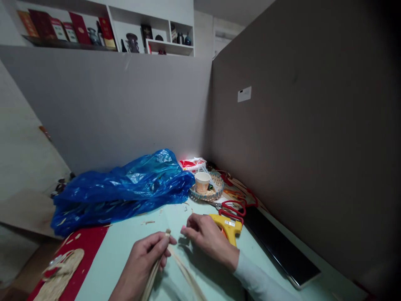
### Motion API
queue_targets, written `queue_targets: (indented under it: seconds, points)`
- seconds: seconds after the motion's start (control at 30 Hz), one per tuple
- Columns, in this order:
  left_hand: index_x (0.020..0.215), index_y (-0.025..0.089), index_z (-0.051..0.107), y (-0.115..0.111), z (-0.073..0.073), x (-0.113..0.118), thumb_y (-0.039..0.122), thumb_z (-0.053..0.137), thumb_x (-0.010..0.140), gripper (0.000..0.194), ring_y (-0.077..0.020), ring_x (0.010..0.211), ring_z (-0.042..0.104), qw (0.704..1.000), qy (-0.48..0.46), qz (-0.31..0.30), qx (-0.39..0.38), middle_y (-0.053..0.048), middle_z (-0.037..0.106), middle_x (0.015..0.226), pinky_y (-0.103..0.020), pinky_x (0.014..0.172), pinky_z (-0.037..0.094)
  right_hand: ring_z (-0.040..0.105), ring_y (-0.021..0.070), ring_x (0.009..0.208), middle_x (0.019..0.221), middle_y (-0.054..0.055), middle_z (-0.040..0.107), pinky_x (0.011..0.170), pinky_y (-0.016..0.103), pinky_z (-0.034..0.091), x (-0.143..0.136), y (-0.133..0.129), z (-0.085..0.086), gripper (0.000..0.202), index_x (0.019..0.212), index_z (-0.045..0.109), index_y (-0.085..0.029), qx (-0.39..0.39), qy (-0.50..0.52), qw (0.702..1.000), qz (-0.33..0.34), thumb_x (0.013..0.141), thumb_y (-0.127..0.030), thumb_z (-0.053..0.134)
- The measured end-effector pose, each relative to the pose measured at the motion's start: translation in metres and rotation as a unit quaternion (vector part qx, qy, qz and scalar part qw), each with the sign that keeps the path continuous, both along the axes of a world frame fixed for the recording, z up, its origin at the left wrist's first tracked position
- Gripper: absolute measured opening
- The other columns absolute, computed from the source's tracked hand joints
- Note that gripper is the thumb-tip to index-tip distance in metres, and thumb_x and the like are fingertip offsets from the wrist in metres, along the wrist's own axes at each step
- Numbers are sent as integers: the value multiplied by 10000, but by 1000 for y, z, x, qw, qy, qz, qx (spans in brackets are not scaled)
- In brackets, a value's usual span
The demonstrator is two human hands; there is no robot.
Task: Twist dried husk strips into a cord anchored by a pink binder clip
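Left hand [148, 255] pinches pale strands [188, 274] just below their tip, apparently to keep them together; the loose lengths trail toward the near edge. Right hand [208, 239] curls just beside, nothing visible held; can't tell if fingertips meet. Yellow glue gun [232, 227] and red-handled scissors [222, 205] lie beyond it, probably for easy reach. Paper cup [202, 184] sits in basket [219, 193], likely corralling small bits.

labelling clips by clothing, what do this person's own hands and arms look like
Both the left hand and right hand are ungloved. A plain, pale greyish sleeve covers the right forearm, ending near the wrist. No sleeve shows on the left, and neither wrist shows a watch.
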State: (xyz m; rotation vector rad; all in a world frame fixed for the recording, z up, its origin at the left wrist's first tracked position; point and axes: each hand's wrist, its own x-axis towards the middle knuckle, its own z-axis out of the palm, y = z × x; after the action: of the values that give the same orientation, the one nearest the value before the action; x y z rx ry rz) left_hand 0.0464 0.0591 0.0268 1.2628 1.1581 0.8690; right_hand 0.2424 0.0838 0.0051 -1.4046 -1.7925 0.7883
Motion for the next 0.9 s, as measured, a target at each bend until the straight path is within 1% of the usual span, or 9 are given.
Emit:
queue_targets:
  seconds: [0.1,0.23,0.33,0.4,0.47,0.53,0.6,0.7,0.9]
  points:
    - [924,162,671,-4,2,1,434,729,730,339,-95,505,511,997,-67,24,8,44,568,569,-192,511,378,592,215,768,841,99,666,658,294,385,-7,-5,-11,265,923,645,-131,35,-152,987,-23,894,-366,526]
    - [838,173,626,-10,-2,9,396,739,722,276,-92,457,524,995,-93,35,20,68,542,512,-191,486,372,557,266,996,1074,159,621,824,343,411,-2,-5,-11,280,1128,581,-125,73,-182,980,-33,893,-268,532]
    - [760,186,601,-10,-3,13,380,728,715,236,-118,502,554,995,-76,54,29,56,569,529,-211,524,401,541,252,1021,1074,129,631,882,361,401,0,-7,1,224,1081,608,-157,107,-88,990,-30,906,-262,516]
    - [690,187,594,-7,-2,14,365,735,695,227,-121,559,546,994,-44,77,61,50,577,581,-213,557,407,583,202,900,940,63,665,814,312,427,-3,-13,10,221,973,643,-184,61,24,997,47,934,-338,489]
    - [649,184,594,-3,-1,15,349,739,686,223,-125,616,533,992,-12,86,94,45,577,634,-214,589,413,601,168,806,853,21,664,720,261,438,-9,-20,16,235,924,648,-190,-16,116,981,153,913,-394,531]
    - [671,181,603,1,0,16,354,729,698,215,-132,631,530,993,-9,73,94,43,577,648,-225,601,423,603,148,724,762,-2,646,675,240,434,-14,-26,17,222,913,631,-184,-66,170,963,199,902,-390,549]
    - [739,179,610,3,0,17,363,726,705,220,-141,642,555,996,-38,54,59,39,596,667,-241,621,446,576,127,656,713,-15,620,658,234,421,-16,-29,16,221,881,614,-182,-77,178,963,187,928,-367,503]
    - [820,177,608,5,0,17,339,745,698,245,-142,683,579,997,-72,30,20,33,617,721,-235,637,455,524,122,686,739,-11,595,661,229,384,-16,-26,13,247,820,612,-180,-43,138,979,143,940,-347,475]
    - [841,181,580,4,-6,15,388,697,742,258,-87,542,455,997,-66,-18,39,67,513,629,-196,526,366,390,103,605,627,-37,469,550,223,290,-20,-19,4,255,734,584,-149,-92,170,975,109,855,-373,576]
